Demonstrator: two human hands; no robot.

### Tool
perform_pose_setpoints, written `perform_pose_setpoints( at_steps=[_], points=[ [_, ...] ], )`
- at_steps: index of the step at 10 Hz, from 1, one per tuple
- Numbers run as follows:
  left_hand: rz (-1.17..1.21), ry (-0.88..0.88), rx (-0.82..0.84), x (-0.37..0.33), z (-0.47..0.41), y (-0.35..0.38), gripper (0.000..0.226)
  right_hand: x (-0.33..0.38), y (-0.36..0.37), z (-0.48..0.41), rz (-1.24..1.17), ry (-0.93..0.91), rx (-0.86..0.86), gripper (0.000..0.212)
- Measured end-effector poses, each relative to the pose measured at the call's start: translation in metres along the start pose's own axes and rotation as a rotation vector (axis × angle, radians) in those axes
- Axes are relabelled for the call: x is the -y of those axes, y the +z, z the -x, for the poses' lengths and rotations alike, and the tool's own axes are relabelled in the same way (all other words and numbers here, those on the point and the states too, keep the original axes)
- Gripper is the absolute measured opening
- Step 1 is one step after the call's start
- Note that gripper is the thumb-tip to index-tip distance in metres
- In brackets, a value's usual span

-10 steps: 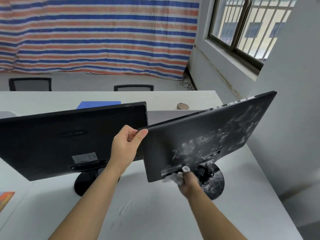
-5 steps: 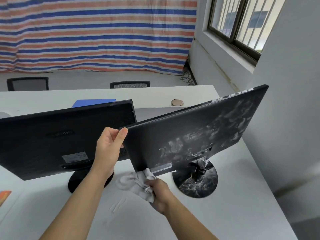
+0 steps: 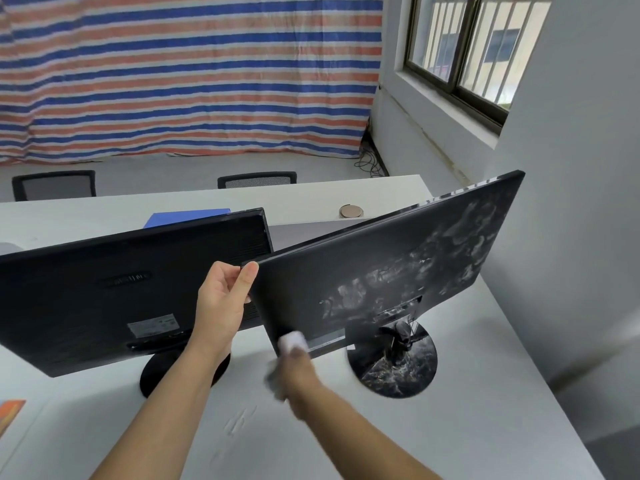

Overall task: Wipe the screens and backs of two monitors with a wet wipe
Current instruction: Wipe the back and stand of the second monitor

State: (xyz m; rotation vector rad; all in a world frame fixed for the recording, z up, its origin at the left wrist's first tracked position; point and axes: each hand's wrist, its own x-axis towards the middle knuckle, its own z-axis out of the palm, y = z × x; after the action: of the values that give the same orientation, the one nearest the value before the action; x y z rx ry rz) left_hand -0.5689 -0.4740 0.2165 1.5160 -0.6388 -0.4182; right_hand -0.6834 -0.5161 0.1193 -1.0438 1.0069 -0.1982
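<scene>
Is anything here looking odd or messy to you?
Yes. The right monitor has whitish smears across its back and round base; the left monitor shows none. The smeared one also sits askew, with the left hand pinching its upper corner and the blurred right hand holding a wet wipe at its lower edge.

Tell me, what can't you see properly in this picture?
Both screens: head view shows only the backs of the left monitor and right monitor.
The right hand and wet wipe: motion-blurred, so the grip is unclear.
The label on the left monitor: too small to read.
The orange thing: cut off by the left edge.
</scene>
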Motion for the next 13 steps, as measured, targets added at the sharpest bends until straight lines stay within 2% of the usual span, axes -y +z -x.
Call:
perform_pose_setpoints(
  at_steps=[1, 2, 3, 4, 5, 7, 8, 9, 10, 11, 12, 13],
  points=[
    [-0.025, 0.018, 0.004, 0.000, -0.001, 0.000, 0.045, -0.018, 0.017, 0.022, -0.006, 0.077, 0.335, 0.025],
    [-0.020, 0.021, 0.007, 0.002, -0.002, -0.002, 0.044, -0.033, -0.015, -0.002, -0.136, 0.073, 0.175, 0.019],
    [-0.027, 0.012, 0.010, 0.003, -0.002, -0.002, 0.047, -0.032, -0.062, -0.025, -0.343, 0.072, -0.312, 0.024],
    [-0.021, 0.017, 0.011, 0.002, -0.001, -0.001, 0.046, -0.011, -0.092, -0.032, -0.438, -0.013, -0.539, 0.022],
    [-0.036, 0.020, 0.009, 0.003, -0.002, -0.001, 0.046, 0.008, -0.076, -0.033, -0.411, -0.057, -0.462, 0.023],
    [-0.014, 0.019, 0.000, 0.004, -0.004, -0.001, 0.041, 0.009, -0.016, 0.015, -0.262, 0.032, 0.189, 0.017],
    [-0.008, 0.030, 0.003, 0.004, -0.003, 0.000, 0.035, -0.005, -0.024, 0.015, -0.299, 0.057, 0.211, 0.010],
    [0.004, 0.026, 0.008, 0.007, -0.002, -0.001, 0.036, -0.021, -0.051, -0.002, -0.461, 0.154, 0.013, 0.014],
    [-0.014, 0.028, 0.020, 0.008, -0.002, -0.003, 0.037, -0.031, -0.090, -0.016, -0.542, 0.097, -0.147, 0.020],
    [-0.027, 0.031, 0.020, 0.007, -0.001, -0.002, 0.036, -0.018, -0.108, -0.014, -0.496, 0.030, -0.232, 0.019],
    [-0.030, 0.020, 0.020, 0.005, -0.001, -0.002, 0.037, -0.006, -0.107, -0.026, -0.460, -0.058, -0.392, 0.019],
    [-0.024, 0.022, 0.012, 0.005, 0.000, -0.001, 0.040, -0.014, -0.090, -0.054, -0.116, -0.250, -0.545, 0.041]
  ],
)
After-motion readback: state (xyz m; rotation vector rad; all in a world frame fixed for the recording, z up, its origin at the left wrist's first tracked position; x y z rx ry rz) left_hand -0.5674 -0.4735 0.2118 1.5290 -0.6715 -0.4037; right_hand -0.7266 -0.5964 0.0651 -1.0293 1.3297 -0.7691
